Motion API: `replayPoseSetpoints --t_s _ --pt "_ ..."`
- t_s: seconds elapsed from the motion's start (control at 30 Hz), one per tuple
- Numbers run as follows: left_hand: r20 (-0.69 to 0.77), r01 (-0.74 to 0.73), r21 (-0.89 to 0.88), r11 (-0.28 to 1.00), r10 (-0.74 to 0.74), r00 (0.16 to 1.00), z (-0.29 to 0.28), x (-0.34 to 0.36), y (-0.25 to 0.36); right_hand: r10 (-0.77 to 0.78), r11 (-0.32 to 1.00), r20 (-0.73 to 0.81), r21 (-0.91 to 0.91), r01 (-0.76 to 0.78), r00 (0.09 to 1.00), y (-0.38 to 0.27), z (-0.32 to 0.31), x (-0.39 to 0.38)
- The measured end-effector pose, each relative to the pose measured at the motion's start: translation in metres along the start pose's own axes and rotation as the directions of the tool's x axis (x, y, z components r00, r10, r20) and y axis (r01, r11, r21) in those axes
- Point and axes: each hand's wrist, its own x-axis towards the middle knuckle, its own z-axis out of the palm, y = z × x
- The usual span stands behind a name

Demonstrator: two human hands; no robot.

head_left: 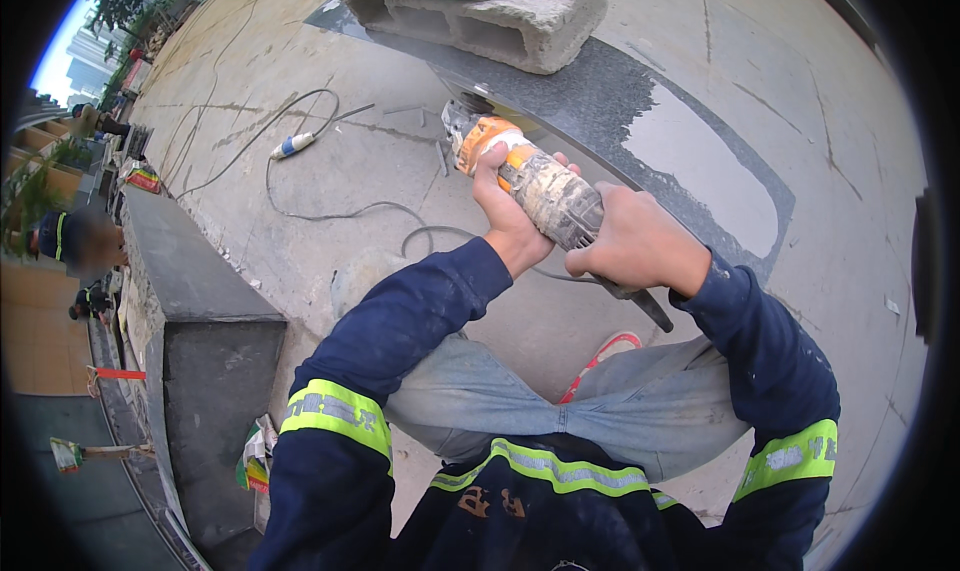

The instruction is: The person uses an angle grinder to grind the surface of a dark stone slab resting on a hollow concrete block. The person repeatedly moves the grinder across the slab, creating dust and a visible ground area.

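An angle grinder [550, 193], orange and dark under a coat of pale dust, is in both my hands. My left hand [512, 216] cups its body from below, fingers wrapped round behind the orange part. Around the rear end closes my right hand [645, 236]. The grinder's head is up against the near edge of a dark grey stone slab [690, 186]; its disc is mostly hidden, and I cannot tell whether it touches. A smooth light patch covers part of the slab.
A broken hollow concrete block [565, 31] rests on the slab's far part. A dark cable with a blue and white plug connector [292, 146] snakes over the concrete floor on the left. Farther left stands a grey stone-faced ledge [200, 256], with a person [75, 241] beyond it.
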Motion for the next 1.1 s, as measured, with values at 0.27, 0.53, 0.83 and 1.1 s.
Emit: replayPoseSetpoints --t_s 0.27,0.53,0.83,1.1 --pt "-0.030 -0.005 -0.006 1.000 0.005 1.000 -0.001 0.004 0.004 -0.026 0.999 -0.007 -0.020 0.026 1.000 0.001 0.003 0.008" --pt "-0.021 -0.031 -0.003 1.000 0.030 0.999 -0.004 0.011 0.011 -0.012 1.000 0.005 -0.006 0.012 1.000 -0.002 0.003 0.017" --pt "-0.028 -0.047 -0.005 0.999 0.047 0.999 -0.009 0.020 0.021 -0.013 1.000 0.014 -0.020 0.013 1.000 -0.008 0.003 0.029" --pt "-0.030 -0.058 0.003 0.998 0.058 0.998 -0.010 0.026 0.033 -0.033 0.999 -0.007 -0.003 0.033 0.999 -0.008 0.010 0.046"
